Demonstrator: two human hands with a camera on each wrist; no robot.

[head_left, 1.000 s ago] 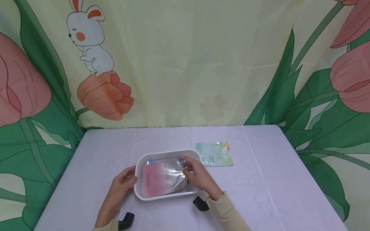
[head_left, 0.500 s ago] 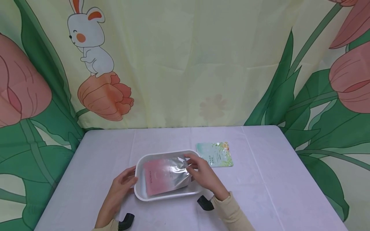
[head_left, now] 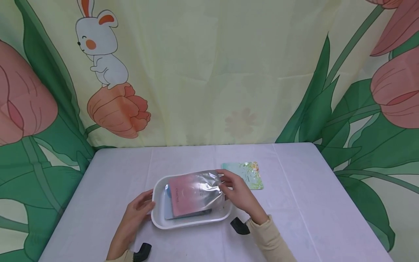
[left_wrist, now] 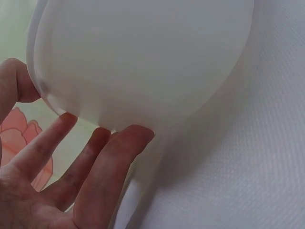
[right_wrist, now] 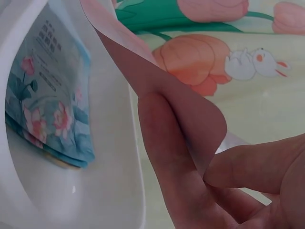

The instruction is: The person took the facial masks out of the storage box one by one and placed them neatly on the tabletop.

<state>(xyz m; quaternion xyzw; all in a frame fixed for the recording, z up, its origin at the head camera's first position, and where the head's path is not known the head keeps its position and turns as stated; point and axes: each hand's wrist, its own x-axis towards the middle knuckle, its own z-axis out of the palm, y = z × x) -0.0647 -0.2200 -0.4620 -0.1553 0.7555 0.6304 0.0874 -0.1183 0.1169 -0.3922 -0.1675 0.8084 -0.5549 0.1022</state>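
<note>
A white tray (head_left: pixel 193 225) sits on the table, and my left hand (head_left: pixel 133 213) holds its left end. In the left wrist view, thumb and fingertips (left_wrist: pixel 138 131) touch the tray's outer wall. My right hand (head_left: pixel 241 194) pinches the right edge of a pink-and-silver sheet mask packet (head_left: pixel 193 193), raised over the tray. The right wrist view shows that packet (right_wrist: pixel 143 71) edge-on between thumb and finger. Below it, blue packets printed with lotus flowers (right_wrist: pixel 52 90) lie in the tray, partly hidden in the head view.
Behind the tray's right end lies a green packet with printed flowers (head_left: pixel 250 174), partly covered by my right hand. The white-clothed table (head_left: pixel 294 218) ends at a curtain (head_left: pixel 196 72) printed with tulips and a rabbit. Black wrist mounts (head_left: pixel 240 226) show at both cuffs.
The pink-and-silver packet has come up and to the right with my right hand, uncovering the blue packet below. My left hand and the tray have stayed nearly in place.
</note>
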